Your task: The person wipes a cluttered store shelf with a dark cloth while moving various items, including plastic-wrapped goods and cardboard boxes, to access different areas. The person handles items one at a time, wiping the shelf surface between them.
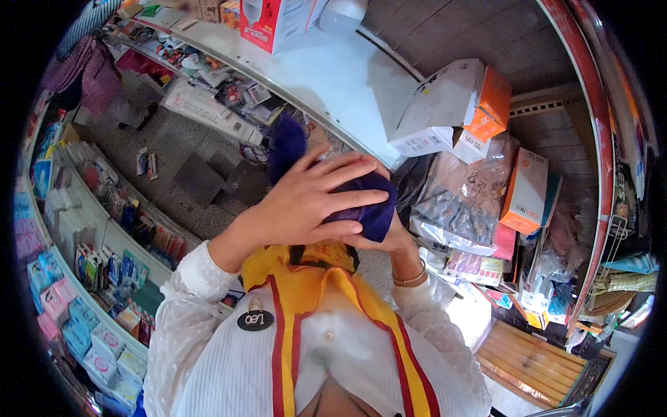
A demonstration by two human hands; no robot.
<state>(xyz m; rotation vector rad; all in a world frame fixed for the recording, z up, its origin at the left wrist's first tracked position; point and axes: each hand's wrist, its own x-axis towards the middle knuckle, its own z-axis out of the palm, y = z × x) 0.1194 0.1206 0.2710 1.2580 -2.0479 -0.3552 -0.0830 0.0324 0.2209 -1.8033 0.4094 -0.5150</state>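
Note:
A dark purple cloth point(383, 213) is bunched between my two hands in front of my chest. My left hand point(307, 200) lies across the top of it, fingers spread and pressing on the fabric. From below and the right, my right hand point(397, 234) holds the bundle, its fingers mostly hidden by the cloth and the left hand. Another part of the purple cloth point(286, 143) sticks out beyond my left hand; where the two parts join is hidden.
Ahead runs a white countertop point(323, 94) with a red-and-white box point(276, 23) and opened cartons point(437, 99). Plastic-wrapped goods point(458, 198) crowd the right. Stocked shelves point(109, 224) curve along the left. Another person point(88, 78) is at the far left, near a flat white package point(208, 109).

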